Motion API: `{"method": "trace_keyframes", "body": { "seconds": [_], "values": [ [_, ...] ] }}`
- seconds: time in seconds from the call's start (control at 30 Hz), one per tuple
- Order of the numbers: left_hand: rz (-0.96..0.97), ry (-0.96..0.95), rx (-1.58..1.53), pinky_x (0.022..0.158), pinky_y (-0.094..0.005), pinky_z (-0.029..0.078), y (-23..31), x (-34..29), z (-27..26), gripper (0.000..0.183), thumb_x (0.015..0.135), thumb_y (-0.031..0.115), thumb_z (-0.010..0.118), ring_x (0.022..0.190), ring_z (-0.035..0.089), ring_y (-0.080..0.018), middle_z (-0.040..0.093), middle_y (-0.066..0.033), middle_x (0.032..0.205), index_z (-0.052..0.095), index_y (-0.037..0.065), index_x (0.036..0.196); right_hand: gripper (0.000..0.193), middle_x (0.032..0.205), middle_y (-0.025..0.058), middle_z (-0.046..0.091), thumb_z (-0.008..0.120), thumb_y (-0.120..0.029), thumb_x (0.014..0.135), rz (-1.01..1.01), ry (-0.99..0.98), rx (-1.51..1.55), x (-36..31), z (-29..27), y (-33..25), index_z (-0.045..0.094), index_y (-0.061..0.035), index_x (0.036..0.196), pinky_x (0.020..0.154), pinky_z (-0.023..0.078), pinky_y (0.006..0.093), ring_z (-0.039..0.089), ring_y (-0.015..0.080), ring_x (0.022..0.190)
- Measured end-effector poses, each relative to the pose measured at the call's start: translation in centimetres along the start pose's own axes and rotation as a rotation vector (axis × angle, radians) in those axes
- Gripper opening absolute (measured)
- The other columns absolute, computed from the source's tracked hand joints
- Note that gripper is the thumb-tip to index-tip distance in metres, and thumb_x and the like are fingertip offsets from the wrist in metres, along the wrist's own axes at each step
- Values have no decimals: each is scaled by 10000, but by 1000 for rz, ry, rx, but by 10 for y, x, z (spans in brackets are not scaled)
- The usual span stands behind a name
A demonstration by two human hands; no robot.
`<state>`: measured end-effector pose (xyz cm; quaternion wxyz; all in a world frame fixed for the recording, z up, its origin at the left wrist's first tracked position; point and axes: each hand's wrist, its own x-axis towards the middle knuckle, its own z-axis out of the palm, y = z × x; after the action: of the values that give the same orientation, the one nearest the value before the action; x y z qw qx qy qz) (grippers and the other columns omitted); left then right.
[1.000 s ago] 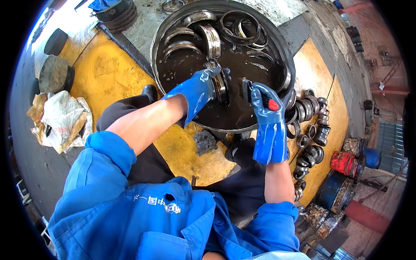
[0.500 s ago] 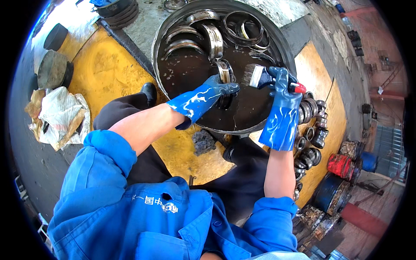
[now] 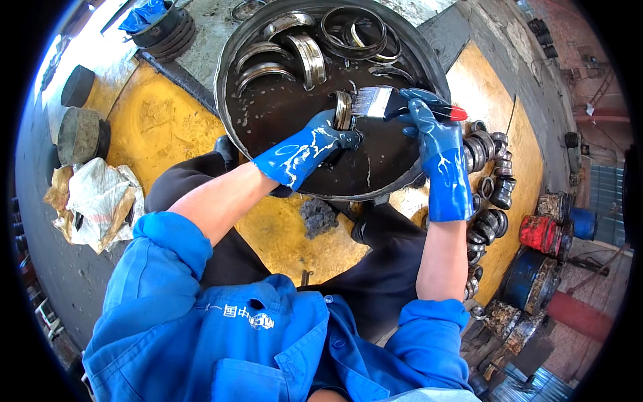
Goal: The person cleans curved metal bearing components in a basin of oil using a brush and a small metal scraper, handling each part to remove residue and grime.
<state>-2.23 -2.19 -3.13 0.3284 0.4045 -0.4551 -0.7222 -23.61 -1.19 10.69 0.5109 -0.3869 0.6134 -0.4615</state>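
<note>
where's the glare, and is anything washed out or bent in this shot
Head view: glare streaks the gloves on the left hand and right hand, and glints off the held metal ring; head view, upper left: floor looks washed out; head view, edges: black fisheye border, straight lines bowing toward it.

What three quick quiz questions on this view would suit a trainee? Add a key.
1. What does the left hand hold? a) a cloth b) a metal ring c) a hammer
2. True or false: the brush in the right hand has a handle with a red end.
3. Fill in: in the picture, more loose rings lie outside the round basin, to its ____.

Key: 1 b; 2 true; 3 right.
</note>
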Motion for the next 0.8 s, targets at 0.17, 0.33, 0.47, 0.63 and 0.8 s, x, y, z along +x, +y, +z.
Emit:
{"method": "trace_keyframes", "body": {
  "seconds": [0.17,0.33,0.47,0.63,0.8],
  "values": [
    [-48,120,381,787,-341,549,1,-2,6,404,825,144,843,891,703,-190,732,-103,954,666,25,1168,158,1008,58,757,746,-58,941,-60,-31,-132,-11,3,0,744,-40,1098,733,530,253,678,85,864],
    [-58,168,758,870,-392,544,-4,-1,10,459,789,175,849,1002,712,-309,745,-174,1052,682,34,1192,163,993,47,754,751,-62,938,-120,-99,-272,-7,14,19,741,-48,1100,716,521,253,668,76,852],
    [-79,105,813,918,-424,536,-1,-2,11,499,770,196,846,1083,687,-386,732,-214,1098,667,34,1207,160,970,18,738,769,-64,925,-180,-195,-208,13,13,46,738,-51,1081,747,524,259,654,77,860],
    [-64,77,931,931,-468,540,4,-8,23,485,778,219,828,1113,651,-433,705,-246,1152,667,22,1191,157,924,4,716,786,-56,909,-324,-203,-195,20,9,50,734,-39,1056,742,519,250,628,71,816],
    [-53,52,970,948,-478,537,3,-11,34,474,798,212,811,1122,646,-436,698,-246,1173,662,27,1209,173,945,10,716,769,-36,909,-361,-122,-177,51,1,77,723,-30,1076,784,543,275,650,89,849]
  ]
}}
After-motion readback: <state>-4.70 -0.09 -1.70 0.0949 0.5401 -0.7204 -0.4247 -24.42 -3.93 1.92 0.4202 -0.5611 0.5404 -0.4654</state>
